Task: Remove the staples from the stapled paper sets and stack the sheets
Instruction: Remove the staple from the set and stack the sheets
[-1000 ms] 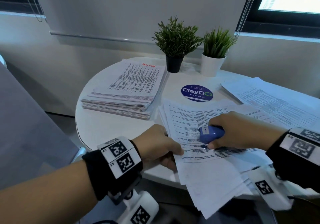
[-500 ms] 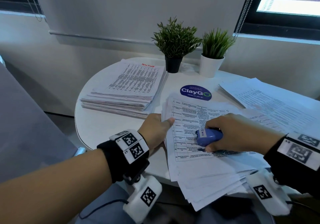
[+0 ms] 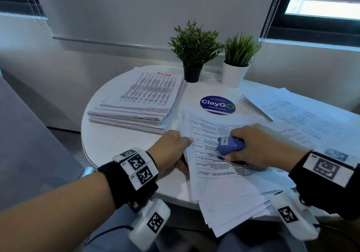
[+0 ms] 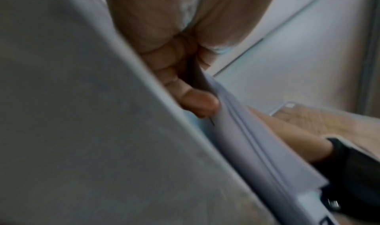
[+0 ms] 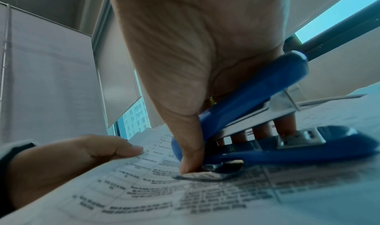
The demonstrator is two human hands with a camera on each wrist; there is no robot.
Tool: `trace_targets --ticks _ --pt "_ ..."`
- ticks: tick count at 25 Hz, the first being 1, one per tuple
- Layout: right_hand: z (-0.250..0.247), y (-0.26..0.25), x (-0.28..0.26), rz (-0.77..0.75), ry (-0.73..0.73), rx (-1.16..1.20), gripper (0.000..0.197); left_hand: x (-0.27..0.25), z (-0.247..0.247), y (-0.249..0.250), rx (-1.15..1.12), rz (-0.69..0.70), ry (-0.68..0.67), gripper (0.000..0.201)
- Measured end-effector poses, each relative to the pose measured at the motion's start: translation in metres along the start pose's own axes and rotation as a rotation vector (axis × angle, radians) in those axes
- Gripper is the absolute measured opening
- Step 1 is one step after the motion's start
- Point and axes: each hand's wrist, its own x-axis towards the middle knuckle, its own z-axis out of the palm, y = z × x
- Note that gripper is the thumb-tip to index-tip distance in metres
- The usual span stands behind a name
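So my right hand (image 3: 261,144) has its grip wrapped around the blue stapler (image 3: 230,145), thumb down by its metal tail, resting on the fanned paper pile (image 3: 224,183) at the front of the round worktop (image 3: 116,140). My left hand (image 3: 169,150) pinches that pile's left edge, thumb on top and fingers (image 4: 197,105) underneath. The neat stack (image 3: 142,103) sits back left, well apart from both hands.

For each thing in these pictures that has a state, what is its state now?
blue stapler: gripped, resting on the sheets
right hand: grips the stapler
left hand: holds the sheets' left edge
fanned sheets: loose, overhanging the table edge
left paper stack: flat, untouched
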Motion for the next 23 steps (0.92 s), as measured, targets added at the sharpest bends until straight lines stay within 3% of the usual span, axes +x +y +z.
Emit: trace_targets --ticks 1,4,6,7,10,14,23 --pt "0.0 0.0 0.003 -0.006 -0.003 -0.007 0.043 -0.001 0.001 0.001 0.124 0.009 0.014 0.03" --pt "-0.002 0.001 0.012 -0.037 -0.045 -0.034 0.043 -0.014 0.0 0.0 0.918 0.169 0.206 0.038" --pt "-0.003 0.001 0.017 -0.056 -0.065 -0.063 0.043 -0.021 0.0 -0.007 1.224 0.333 0.318 0.082" --pt "-0.003 0.0 0.021 -0.071 -0.065 -0.083 0.044 -0.023 -0.002 -0.01 1.286 0.382 0.334 0.092" --pt "-0.004 -0.007 0.034 -0.117 -0.063 -0.106 0.044 -0.023 -0.009 -0.023 1.489 0.406 0.184 0.071" --pt "-0.004 -0.023 0.057 -0.187 -0.074 -0.093 0.041 -0.018 -0.013 -0.037 1.516 0.408 0.033 0.078" --pt "-0.006 -0.05 0.093 -0.268 -0.052 -0.052 0.032 -0.014 -0.015 -0.035 1.478 0.397 0.007 0.081"
